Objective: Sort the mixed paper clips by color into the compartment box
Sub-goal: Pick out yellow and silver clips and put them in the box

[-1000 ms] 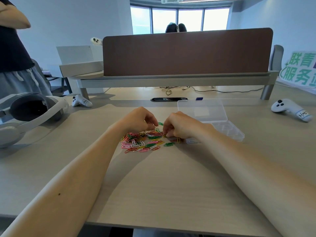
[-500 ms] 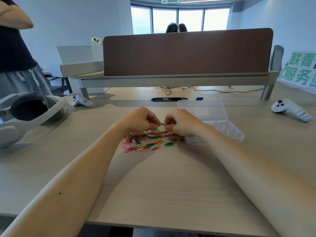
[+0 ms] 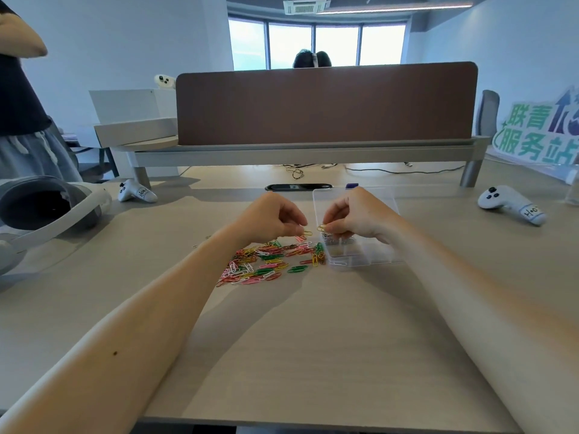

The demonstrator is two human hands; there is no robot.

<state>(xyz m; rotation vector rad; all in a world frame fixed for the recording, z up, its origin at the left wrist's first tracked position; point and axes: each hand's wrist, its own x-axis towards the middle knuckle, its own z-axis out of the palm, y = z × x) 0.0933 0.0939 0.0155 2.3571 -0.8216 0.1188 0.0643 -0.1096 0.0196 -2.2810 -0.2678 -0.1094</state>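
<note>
Your right hand [image 3: 354, 218] pinched a yellow clip [image 3: 320, 228] over the box [image 3: 369, 261]; your left hand [image 3: 272, 219] pinched a second clip [image 3: 306, 233]. The pile [image 3: 266, 263] lay beside the box. Best released low, into its own colour's compartment.

Near half of table [image 3: 313, 355] bare apart from the two forearms; open approach from the front edge. Centre: clip pile [image 3: 266, 261], just beside box [image 3: 369, 258] on its right; lid [image 3: 318, 202] open behind the box. Left hand [image 3: 272, 219] with clip [image 3: 307, 233] hangs over the pile's far edge, right hand [image 3: 357, 217] with yellow clip [image 3: 321, 228] over the box's far-left corner; narrow gap between them. Headset [image 3: 47, 208] and controller [image 3: 136, 192] far left, second controller [image 3: 510, 205] far right. Screen [image 3: 326, 104] closes the back.
</note>
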